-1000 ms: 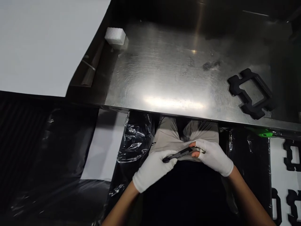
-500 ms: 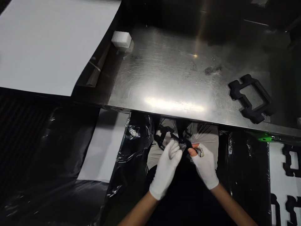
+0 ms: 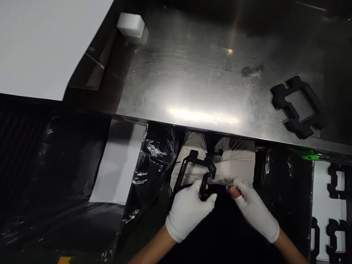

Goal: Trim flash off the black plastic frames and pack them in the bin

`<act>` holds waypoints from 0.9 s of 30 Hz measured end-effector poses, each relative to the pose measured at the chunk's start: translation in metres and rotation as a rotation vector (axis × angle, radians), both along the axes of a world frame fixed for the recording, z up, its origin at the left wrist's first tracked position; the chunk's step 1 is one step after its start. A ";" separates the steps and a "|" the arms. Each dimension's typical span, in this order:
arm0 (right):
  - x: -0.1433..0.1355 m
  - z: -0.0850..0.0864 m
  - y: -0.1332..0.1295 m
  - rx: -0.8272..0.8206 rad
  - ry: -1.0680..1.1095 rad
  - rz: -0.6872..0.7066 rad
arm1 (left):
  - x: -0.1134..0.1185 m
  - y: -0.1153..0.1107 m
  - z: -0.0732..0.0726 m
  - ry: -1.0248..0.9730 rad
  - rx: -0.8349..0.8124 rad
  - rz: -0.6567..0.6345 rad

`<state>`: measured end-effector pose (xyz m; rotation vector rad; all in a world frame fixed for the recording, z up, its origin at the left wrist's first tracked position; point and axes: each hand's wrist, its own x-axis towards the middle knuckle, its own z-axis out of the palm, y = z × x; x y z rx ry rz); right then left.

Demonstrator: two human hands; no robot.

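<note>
Both my hands wear white gloves and work below the near edge of a steel table (image 3: 192, 80), over my lap. My left hand (image 3: 188, 211) grips a thin black foam frame (image 3: 196, 167) by its lower edge and holds it upright, so the open rectangle faces me. My right hand (image 3: 254, 209) sits just to the right of the frame, fingers pinched together, one bare fingertip showing through the glove. Whether it holds something small I cannot tell.
A stack of black foam frames (image 3: 298, 106) lies on the table's right side. A white foam block (image 3: 131, 25) sits at the far left, next to a large white sheet (image 3: 41, 44). More frame cut-outs in a white sheet (image 3: 334, 205) lie at lower right. Black plastic film (image 3: 154, 161) hangs around my lap.
The frame was held flat between both hands a second ago. Now it stands upright in my left hand, and my right hand has come off it to the right.
</note>
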<state>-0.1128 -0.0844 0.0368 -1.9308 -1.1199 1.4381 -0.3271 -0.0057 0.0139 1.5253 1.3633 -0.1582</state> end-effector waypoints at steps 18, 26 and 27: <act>-0.040 -0.011 -0.015 -0.234 -0.250 0.436 | 0.004 -0.014 0.010 0.314 0.256 -0.427; -0.041 -0.013 -0.016 -0.229 -0.301 0.480 | 0.002 -0.017 0.004 0.314 0.337 -0.436; -0.041 -0.013 -0.017 -0.229 -0.307 0.481 | 0.002 -0.017 0.004 0.311 0.340 -0.441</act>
